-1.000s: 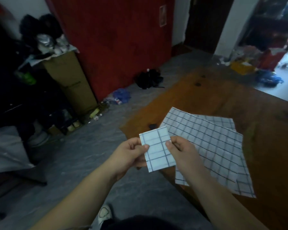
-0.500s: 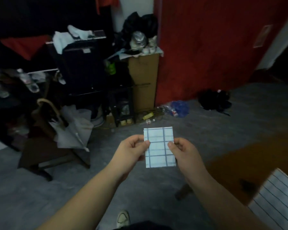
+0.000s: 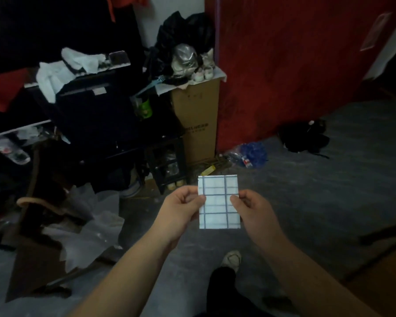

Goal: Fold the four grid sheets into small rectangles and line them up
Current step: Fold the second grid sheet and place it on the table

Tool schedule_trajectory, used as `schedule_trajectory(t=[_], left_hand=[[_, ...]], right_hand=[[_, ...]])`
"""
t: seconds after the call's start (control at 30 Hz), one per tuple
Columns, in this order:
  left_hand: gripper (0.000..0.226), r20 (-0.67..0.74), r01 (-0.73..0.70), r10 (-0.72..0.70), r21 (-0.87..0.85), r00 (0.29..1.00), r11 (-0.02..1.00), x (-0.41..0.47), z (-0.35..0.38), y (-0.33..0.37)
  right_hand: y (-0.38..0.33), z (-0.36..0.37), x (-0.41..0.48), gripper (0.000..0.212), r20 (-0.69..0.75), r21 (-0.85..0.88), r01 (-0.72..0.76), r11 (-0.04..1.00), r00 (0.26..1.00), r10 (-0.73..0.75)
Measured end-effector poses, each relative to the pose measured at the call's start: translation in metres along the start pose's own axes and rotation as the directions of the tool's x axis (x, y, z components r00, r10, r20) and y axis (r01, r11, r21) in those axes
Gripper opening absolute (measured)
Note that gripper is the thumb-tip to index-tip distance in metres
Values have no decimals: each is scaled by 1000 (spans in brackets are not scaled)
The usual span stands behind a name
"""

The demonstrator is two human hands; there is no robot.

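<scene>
A white sheet with a blue grid, folded into a small rectangle (image 3: pixel 218 202), is held upright in the air above the grey floor. My left hand (image 3: pixel 181 207) pinches its left edge between thumb and fingers. My right hand (image 3: pixel 253 209) pinches its right edge the same way. The other grid sheets are out of view. Only a corner of the brown wooden table (image 3: pixel 384 277) shows at the lower right.
A cardboard box (image 3: pixel 197 122) with clutter on top stands against the red wall (image 3: pixel 295 65). Dark shelving (image 3: pixel 96 115), a blue bag (image 3: pixel 253 154) and a black bag (image 3: pixel 304 138) lie around. My shoe (image 3: pixel 232 259) rests on the floor below the hands.
The view has swung left, away from the table, so the unfolded grid sheets have left the frame. Both hands still hold the folded sheet, which now stands straighter.
</scene>
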State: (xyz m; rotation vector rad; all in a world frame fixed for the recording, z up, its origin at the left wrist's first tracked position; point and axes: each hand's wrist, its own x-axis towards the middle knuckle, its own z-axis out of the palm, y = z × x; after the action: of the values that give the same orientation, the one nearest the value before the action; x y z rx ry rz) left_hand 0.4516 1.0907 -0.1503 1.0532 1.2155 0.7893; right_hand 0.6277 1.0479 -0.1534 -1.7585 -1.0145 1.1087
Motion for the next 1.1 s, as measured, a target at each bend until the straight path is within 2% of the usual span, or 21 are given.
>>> schedule_trajectory(t=[0.17,0.37,0.53,0.63,0.73,0.87,1.0,1.1], left_hand=[[17,53,3,-7,76,999,997,115,62,40],[18,213,-38,-7,205,977,978,247,165,109],[18,362,-25,-44,182,931,983,332,268,138],[22,528,-45,-78,216,846,975,378,336,144],[23,628,-105,-97,277,772,955,418,389,151],[19,698,-157,-96,289,709,944,486,470,154],[16,775,-155,-137,290,617,944,554,554,167],[13,838,-226,-120,277,533,934,595,618,187]], right_hand=[[-3,-50,112,10,-66,117,18,993,998,-11],[-24,-152,237,10,-137,203,41,978,990,-13],[-26,-248,304,9,-325,196,12,980,944,54],[-15,-300,330,10,-417,286,-4,958,900,129],[-1,-336,358,11,-526,293,-5,956,834,166],[15,-390,409,13,-650,312,-5,950,728,218],[16,-450,466,12,-741,336,16,942,622,254],[14,-496,500,11,-778,369,33,929,557,290]])
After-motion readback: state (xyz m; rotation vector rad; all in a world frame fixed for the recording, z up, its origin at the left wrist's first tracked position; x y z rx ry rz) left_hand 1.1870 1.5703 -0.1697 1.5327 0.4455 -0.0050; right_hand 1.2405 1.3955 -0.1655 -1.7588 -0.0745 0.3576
